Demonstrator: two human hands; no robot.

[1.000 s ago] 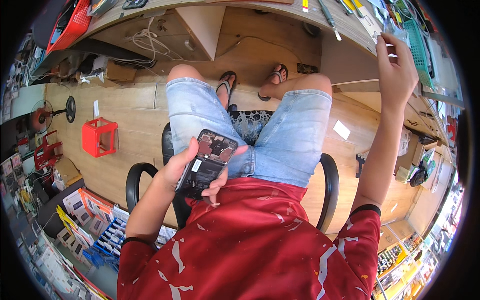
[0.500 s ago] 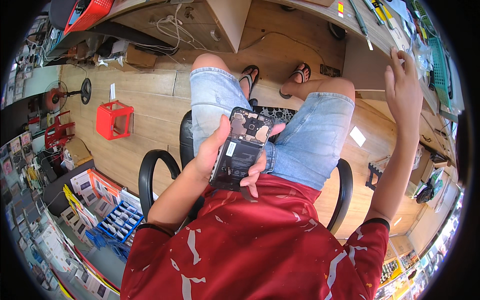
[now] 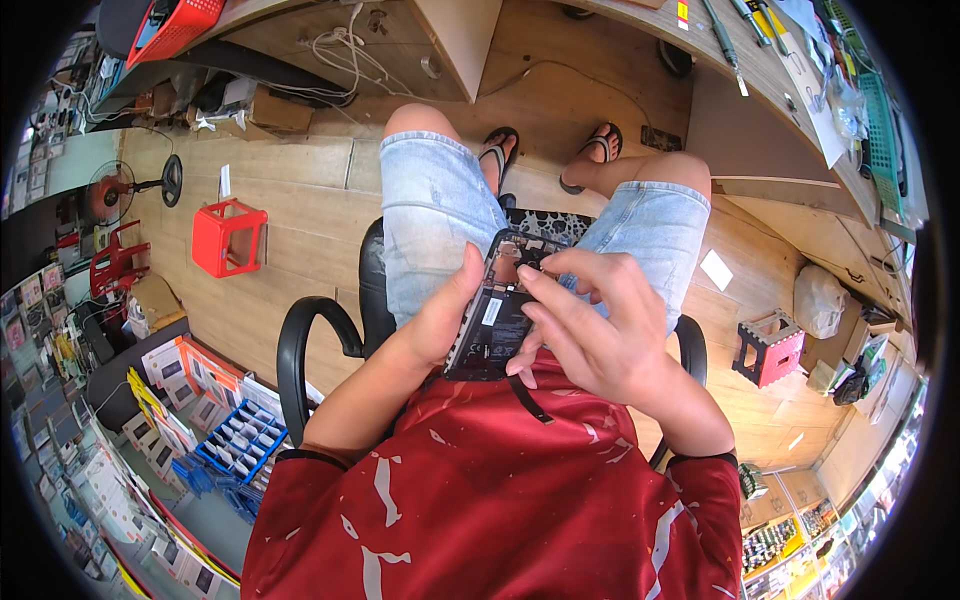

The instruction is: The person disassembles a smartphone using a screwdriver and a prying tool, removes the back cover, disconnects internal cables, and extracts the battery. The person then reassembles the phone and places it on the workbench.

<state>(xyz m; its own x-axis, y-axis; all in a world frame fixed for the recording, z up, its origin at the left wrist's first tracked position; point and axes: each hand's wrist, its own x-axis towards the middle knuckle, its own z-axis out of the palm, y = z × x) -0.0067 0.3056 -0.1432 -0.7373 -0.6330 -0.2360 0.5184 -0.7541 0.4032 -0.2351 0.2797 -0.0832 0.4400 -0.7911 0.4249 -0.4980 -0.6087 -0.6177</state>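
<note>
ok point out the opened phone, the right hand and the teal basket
Opened phone [image 3: 499, 330], head view: on its dark lower half
Right hand [image 3: 620, 335], head view: on the back of it
Teal basket [image 3: 881, 150], head view: on its side wall

White label [image 3: 492, 311] and tiny, mostly illegible pale print [image 3: 508, 333] on the black battery [image 3: 513, 312] of the open phone [image 3: 507, 262]

Worktop [image 3: 765, 85], wood-grain: we list one red basket [image 3: 180, 35], one pen-like tool [image 3: 722, 38], one white sheet [image 3: 822, 132], one green basket [image 3: 882, 140]. Floor [image 3: 300, 220], wood-look: we count one red stool [image 3: 228, 238], one white rectangular piece [image 3: 716, 270].
</note>
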